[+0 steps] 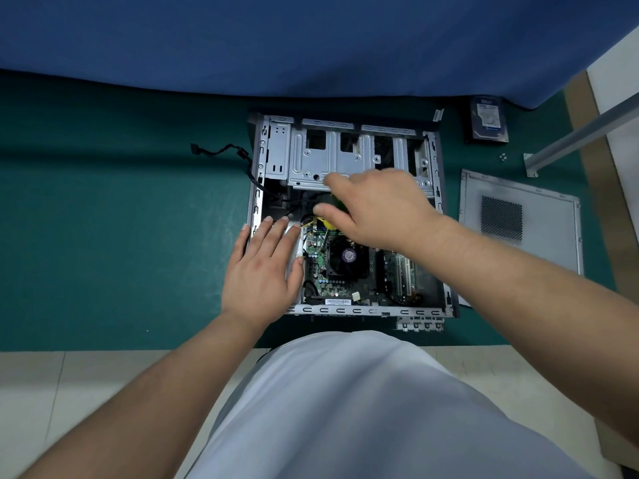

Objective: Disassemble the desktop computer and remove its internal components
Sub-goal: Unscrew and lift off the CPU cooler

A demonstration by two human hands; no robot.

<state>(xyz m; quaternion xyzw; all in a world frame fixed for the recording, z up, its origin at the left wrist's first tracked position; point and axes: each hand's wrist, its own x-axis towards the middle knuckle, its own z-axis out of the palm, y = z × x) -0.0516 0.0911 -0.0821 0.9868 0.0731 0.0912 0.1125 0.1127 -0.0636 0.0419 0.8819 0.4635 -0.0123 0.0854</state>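
The open desktop case (349, 150) lies on its side on a green mat, its motherboard (345, 281) and black CPU cooler fan (347, 258) exposed. My left hand (264, 267) rests flat, fingers straight, on the grey power supply (294, 248) at the case's left side. Over the middle of the case, my right hand (377, 205) grips a screwdriver with a yellow-green handle (332, 221), its shaft pointing down at the board beside the fan. The drive cage fills the far half of the case.
The removed side panel (518, 219) lies right of the case. A hard drive (488, 121) sits at the far right, with loose screws (503, 156) near a metal table leg (581, 133). A black cable (221, 150) trails left of the case. Blue cloth hangs behind.
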